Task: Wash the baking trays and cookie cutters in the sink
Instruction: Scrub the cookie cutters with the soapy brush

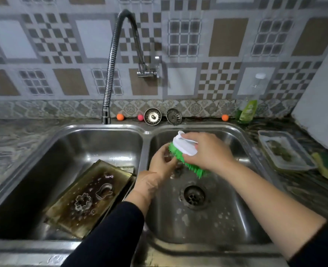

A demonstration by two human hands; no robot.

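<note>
Scrubbing one small cutter (blurred) pinched in left hand [162, 160], right hand [207, 149] grips green-bristled white-handled brush [184, 151]; greasy metal baking trays [78, 214], two steel cookie cutters [94, 196] remain unwashed left.

We reach both arms forward and inward until our hands almost meet. Our right hand [207, 151] comes in from the lower right on a bare forearm, its sleeve pushed back near the elbow; the palm faces down, the knuckles are raised, and the fingers [190, 140] are curled tight around a grip. Our left hand [162, 163] rises from the lower middle, the dark sleeve ending short of the wrist, which bends back a little. Its fingers point up and to the right, pinched together just below the right hand; they seem to pinch something small, though blur hides what it is.
</note>
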